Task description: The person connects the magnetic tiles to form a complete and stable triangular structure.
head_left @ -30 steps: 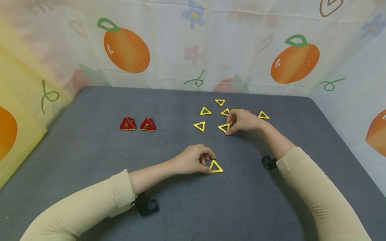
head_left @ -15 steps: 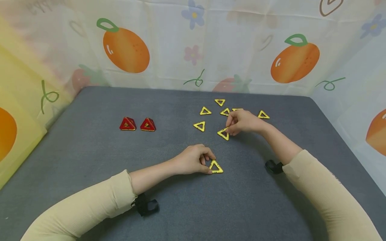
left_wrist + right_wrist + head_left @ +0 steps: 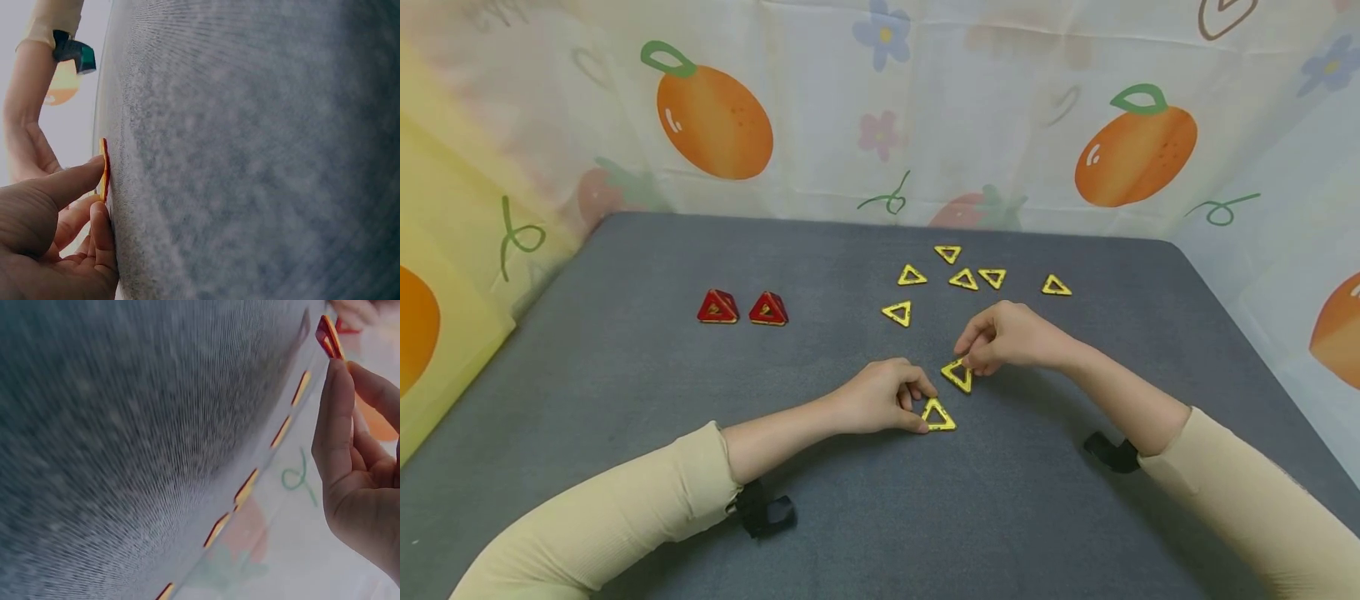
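Near the middle of the table, the left hand (image 3: 880, 398) pinches a yellow open-centred triangle (image 3: 938, 425) lying on the dark surface; the left wrist view shows thumb and fingers at this triangle's (image 3: 105, 169) edges. Just above and to the right, the right hand (image 3: 1017, 337) pinches a second yellow triangle (image 3: 956, 379) by its right side. In the right wrist view the right hand (image 3: 359, 450) grips that triangle (image 3: 330, 339) between thumb and finger, tilted and off the table. The two triangles are apart in the head view.
Several loose yellow triangles, one of them (image 3: 898, 313) nearest the hands, lie toward the back of the grey table (image 3: 820, 533). Two red pyramids, left (image 3: 718, 307) and right (image 3: 768, 309), stand at the back left. A printed cloth (image 3: 820, 100) hangs behind.
The right hand has drawn its yellow triangle away from the back group, toward the left hand and the table's front. The left hand and its triangle have stayed in place.
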`<state>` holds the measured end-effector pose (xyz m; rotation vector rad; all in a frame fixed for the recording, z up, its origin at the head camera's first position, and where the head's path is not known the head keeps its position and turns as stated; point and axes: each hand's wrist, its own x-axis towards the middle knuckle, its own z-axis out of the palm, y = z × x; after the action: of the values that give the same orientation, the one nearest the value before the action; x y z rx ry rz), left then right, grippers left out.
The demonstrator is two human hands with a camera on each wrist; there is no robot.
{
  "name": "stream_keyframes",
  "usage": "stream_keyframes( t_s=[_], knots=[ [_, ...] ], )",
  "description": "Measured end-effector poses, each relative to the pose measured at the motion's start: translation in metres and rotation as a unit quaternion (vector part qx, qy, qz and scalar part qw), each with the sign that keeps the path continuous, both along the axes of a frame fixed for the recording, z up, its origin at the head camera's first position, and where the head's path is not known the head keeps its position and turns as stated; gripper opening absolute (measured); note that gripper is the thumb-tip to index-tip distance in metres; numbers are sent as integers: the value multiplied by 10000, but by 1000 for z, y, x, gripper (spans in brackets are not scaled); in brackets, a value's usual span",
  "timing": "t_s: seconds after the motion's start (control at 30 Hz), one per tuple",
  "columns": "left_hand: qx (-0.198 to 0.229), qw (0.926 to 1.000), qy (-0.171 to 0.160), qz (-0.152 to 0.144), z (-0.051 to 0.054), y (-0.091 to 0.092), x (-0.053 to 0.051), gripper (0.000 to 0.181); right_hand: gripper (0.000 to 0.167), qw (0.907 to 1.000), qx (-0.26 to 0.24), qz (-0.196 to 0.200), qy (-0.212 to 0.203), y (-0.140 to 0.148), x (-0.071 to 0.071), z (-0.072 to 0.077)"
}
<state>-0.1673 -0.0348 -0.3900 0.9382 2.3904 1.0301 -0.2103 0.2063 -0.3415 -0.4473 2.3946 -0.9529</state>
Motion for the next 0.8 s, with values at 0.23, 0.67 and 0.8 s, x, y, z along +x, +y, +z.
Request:
stream_keyframes(
  t_s=[0.23,0.67,0.8],
  knots=[
    [-1,10000,-19,22,0,1,0,34,18,9999,26,110,27,-5,19,-1],
    [-42,9999,-90,112,1,2,0,34,15,9990,192,224,335,-9,29,-8],
    [-43,9999,-55,110,1,2,0,34,15,9992,106,291,250,-10,31,-8]
  ],
)
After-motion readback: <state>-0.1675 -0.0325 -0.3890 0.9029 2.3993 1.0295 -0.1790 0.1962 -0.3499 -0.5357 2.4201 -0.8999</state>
